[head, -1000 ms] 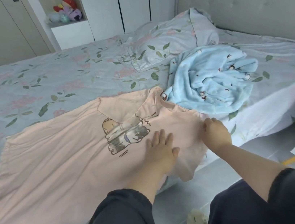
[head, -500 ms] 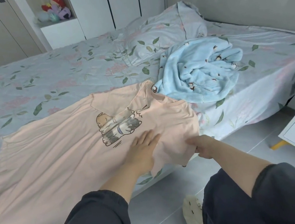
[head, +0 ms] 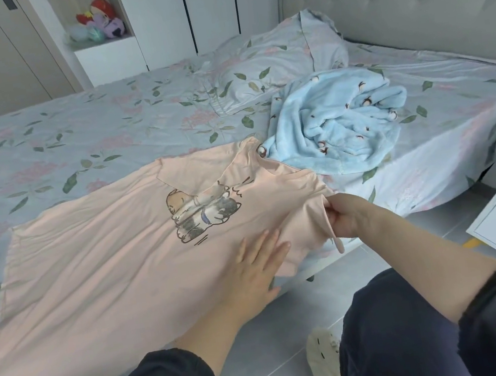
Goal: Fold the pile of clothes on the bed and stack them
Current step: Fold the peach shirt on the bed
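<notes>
Though blurred leftward, peach shirt (head: 106, 255)

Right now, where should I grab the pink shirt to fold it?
Take the sleeve at its loose hem, coming from the right, where the right hand pinches it. It lies free at the edge of the bed, while the left hand presses the pink shirt flat.

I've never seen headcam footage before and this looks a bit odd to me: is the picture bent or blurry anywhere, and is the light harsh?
Head view: the wide lens bends things, so the wardrobe doors lean and the bed edge curves. Head view: the pink shirt smears soft toward the lower left corner, while its cartoon print and the left hand look crisp. Head view: the light is soft and even, with no glare.
</notes>
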A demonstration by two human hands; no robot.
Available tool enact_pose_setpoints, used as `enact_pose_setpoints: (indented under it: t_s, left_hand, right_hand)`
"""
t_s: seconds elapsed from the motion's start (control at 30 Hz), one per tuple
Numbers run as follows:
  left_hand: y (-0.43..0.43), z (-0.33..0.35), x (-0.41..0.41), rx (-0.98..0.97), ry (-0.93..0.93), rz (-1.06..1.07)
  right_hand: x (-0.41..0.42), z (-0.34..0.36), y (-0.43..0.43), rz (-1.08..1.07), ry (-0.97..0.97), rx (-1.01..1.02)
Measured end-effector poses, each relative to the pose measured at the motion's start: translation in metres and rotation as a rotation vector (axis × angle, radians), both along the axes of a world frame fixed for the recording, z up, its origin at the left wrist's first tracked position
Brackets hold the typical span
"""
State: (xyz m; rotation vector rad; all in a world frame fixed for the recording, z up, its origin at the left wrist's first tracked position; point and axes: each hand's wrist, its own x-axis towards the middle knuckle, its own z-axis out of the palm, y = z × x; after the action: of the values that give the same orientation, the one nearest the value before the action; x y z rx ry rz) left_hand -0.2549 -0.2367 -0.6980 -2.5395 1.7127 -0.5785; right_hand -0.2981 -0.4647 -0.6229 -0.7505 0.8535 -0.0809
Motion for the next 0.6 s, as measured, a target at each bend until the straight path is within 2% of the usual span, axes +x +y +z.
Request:
enact_pose_setpoints:
  t_s: [0.1, 0.23, 0.33, 0.37, 0.43, 0.47, 0.53, 0.6]
  left_hand:
    - [-0.004, -0.003, -0.004, -0.083, 0.013, 0.024]
    - [-0.002, -0.005, 0.002, 0.1, -0.032, 0.103]
    - [-0.004, -0.004, 0.007, 0.168, -0.022, 0.168]
    - [-0.007, 0.001, 0.006, 0.129, 0.006, 0.163]
    - [-0.01, 0.005, 0.008, -0.095, 0.083, 0.08]
    - [-0.011, 0.005, 0.01, -0.266, 0.17, 0.058]
    - [-0.012, 0.011, 0.017, -0.566, 0.536, 0.145]
    - [-0.011, 0.013, 0.03, -0.686, 0.933, 0.371]
  right_hand:
    - [0.0, 0.005, 0.004, -0.064, -0.031, 0.058]
    - [-0.003, 0.014, 0.009, -0.148, -0.058, 0.122]
    - [-0.003, 0.02, 0.011, -0.17, -0.071, 0.166]
    - [-0.002, 0.021, 0.012, -0.163, -0.075, 0.166]
    - [0.001, 0.024, 0.015, -0.145, -0.087, 0.143]
    - [0.002, 0.026, 0.016, -0.144, -0.103, 0.134]
    - [0.008, 0.031, 0.016, -0.159, -0.159, 0.132]
    - [0.012, 0.033, 0.013, -0.095, -0.169, 0.077]
